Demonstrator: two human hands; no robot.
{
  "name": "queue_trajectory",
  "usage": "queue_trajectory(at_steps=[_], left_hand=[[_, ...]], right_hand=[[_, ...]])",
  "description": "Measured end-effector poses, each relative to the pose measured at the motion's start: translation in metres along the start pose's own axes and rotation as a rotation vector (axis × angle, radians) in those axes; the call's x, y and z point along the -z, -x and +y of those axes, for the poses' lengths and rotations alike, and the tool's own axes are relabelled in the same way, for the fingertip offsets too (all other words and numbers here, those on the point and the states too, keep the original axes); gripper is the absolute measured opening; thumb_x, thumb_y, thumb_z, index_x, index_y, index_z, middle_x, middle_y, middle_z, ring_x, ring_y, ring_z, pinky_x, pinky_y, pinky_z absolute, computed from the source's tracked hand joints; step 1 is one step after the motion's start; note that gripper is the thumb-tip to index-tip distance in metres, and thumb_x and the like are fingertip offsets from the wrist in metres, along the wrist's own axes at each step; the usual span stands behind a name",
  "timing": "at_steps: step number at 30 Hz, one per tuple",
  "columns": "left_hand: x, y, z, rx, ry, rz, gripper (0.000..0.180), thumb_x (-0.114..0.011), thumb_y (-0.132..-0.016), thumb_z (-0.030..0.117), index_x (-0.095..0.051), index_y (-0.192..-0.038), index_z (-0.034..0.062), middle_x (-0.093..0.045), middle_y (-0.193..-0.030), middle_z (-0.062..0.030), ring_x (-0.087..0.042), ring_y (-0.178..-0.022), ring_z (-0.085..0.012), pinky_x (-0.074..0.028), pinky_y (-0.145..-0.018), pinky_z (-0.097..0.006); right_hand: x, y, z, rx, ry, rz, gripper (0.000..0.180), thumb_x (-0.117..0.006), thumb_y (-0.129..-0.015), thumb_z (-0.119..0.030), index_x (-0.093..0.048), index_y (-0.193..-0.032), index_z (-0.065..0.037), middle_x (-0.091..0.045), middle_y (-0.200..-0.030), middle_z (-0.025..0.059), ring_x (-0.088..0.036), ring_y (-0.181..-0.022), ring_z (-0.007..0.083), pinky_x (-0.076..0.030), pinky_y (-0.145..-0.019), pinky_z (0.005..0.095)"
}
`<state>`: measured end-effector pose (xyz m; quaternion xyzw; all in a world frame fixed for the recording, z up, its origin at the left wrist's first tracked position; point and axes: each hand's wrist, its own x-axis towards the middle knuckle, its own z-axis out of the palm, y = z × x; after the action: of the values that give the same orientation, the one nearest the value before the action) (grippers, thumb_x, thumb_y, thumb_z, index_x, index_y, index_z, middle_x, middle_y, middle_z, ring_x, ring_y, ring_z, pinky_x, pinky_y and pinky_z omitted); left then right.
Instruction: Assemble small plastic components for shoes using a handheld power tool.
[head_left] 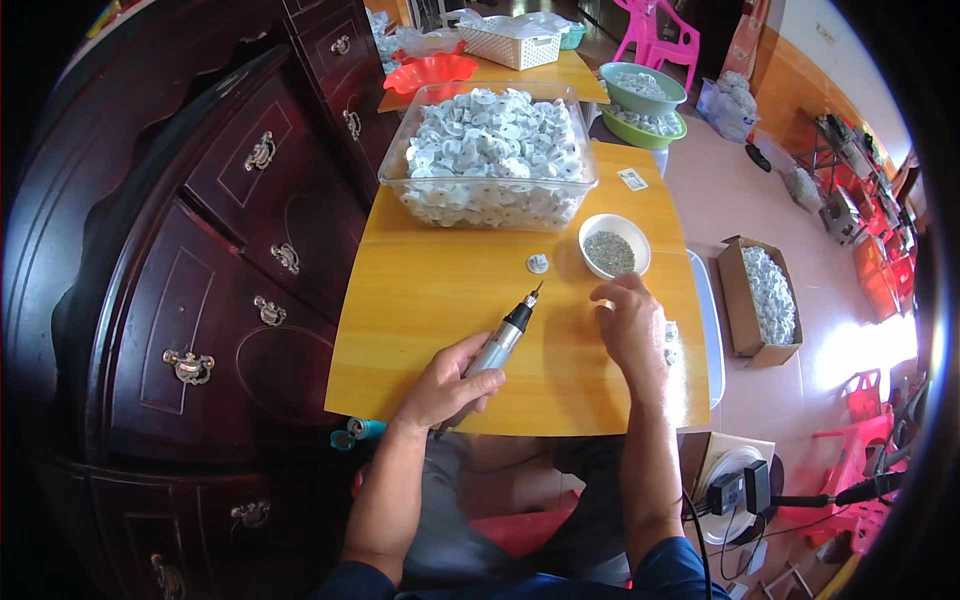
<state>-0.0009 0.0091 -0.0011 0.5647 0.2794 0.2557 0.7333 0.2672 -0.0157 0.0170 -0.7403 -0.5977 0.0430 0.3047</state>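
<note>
From the head camera, I look down on a small table [430, 330] with a smooth, glossy yellow-orange top, its edges bowed by the lens. To my left stands a dark red-brown wooden dresser [230, 250], polished, with carved panels and ornate metal drawer pulls.

My left hand [448, 385] is wrapped around an electric screwdriver [503, 340], a slim pen-shaped tool with a silver-grey barrel, a black collar and a thin metal bit. My fingers are closed snugly round the barrel near its rear end, thumb on top, and the tool lies tilted with its tip pointing up and to the right, just above the tabletop.

My right hand [630, 325] rests on the table to the right of the tool, fingers curled down with the tips gathered against the surface. I cannot tell whether they pinch anything; whatever may be under them is hidden.

Just beyond the bit's tip, a single white round plastic disc [538, 263] lies flat on the table, apart from both hands. Right beside it sits a small white bowl [590, 232], round and smooth, filled with tiny grey screws [610, 252]. Farther back stands a clear plastic tub [395, 180], rectangular with rounded corners, heaped with many more white discs.

On the floor to my right, a brown cardboard box [735, 310] holds similar white pieces.
</note>
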Motion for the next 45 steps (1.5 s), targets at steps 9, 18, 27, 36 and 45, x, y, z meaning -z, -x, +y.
queue_trajectory(at_steps=[9, 18, 27, 36, 45], left_hand=[[-0.002, 0.002, 0.003, 0.014, 0.058, 0.051, 0.043, -0.066, -0.091, 0.014, -0.05, -0.127, -0.0007, -0.054, -0.08, 0.0024, -0.05, -0.059, -0.0041, -0.042, -0.053, -0.02], [0.002, 0.002, 0.0, -0.006, 0.032, 0.015, 0.049, -0.065, -0.094, 0.018, -0.046, -0.133, -0.004, -0.056, -0.076, -0.0011, -0.053, -0.06, -0.0066, -0.044, -0.055, -0.02], [0.001, 0.001, -0.001, 0.004, 0.026, 0.032, 0.052, -0.067, -0.09, 0.015, -0.047, -0.134, -0.0027, -0.053, -0.08, 0.0018, -0.05, -0.06, -0.0042, -0.041, -0.052, -0.02], [-0.002, 0.006, 0.003, -0.041, 0.012, -0.055, 0.056, -0.069, -0.089, 0.017, -0.046, -0.138, 0.0008, -0.049, -0.078, 0.0041, -0.046, -0.059, -0.0047, -0.038, -0.053, -0.02], [-0.003, 0.008, 0.006, -0.021, -0.014, -0.11, 0.068, -0.072, -0.088, 0.02, -0.041, -0.144, -0.0003, -0.051, -0.091, 0.0029, -0.048, -0.071, -0.0027, -0.044, -0.059, -0.019]], right_hand=[[0.013, -0.085, 0.034, -0.041, 0.16, -0.078, 0.009, -0.068, -0.079, -0.015, -0.073, -0.086, -0.012, -0.072, -0.089, 0.0117, -0.07, -0.083, 0.0304, -0.055, -0.075, 0.0427], [-0.017, -0.122, 0.033, -0.133, 0.477, -0.377, 0.018, -0.064, -0.079, -0.019, -0.074, -0.091, -0.011, -0.072, -0.097, 0.0157, -0.069, -0.093, 0.0332, -0.055, -0.082, 0.0435], [-0.006, -0.113, 0.042, -0.102, 0.356, -0.295, 0.016, -0.067, -0.082, -0.02, -0.074, -0.092, -0.01, -0.072, -0.094, 0.0137, -0.069, -0.09, 0.0322, -0.055, -0.079, 0.0429], [0.006, -0.041, 0.007, -0.202, -0.818, 0.056, 0.012, -0.073, -0.084, -0.012, -0.071, -0.092, -0.004, -0.066, -0.076, -0.0014, -0.056, -0.064, 0.0064, -0.045, -0.059, 0.0231], [-0.027, -0.014, 0.005, -0.229, -1.334, -0.276, 0.006, -0.072, -0.089, -0.01, -0.069, -0.092, -0.006, -0.065, -0.079, -0.0014, -0.054, -0.064, 0.0053, -0.042, -0.057, 0.019]])
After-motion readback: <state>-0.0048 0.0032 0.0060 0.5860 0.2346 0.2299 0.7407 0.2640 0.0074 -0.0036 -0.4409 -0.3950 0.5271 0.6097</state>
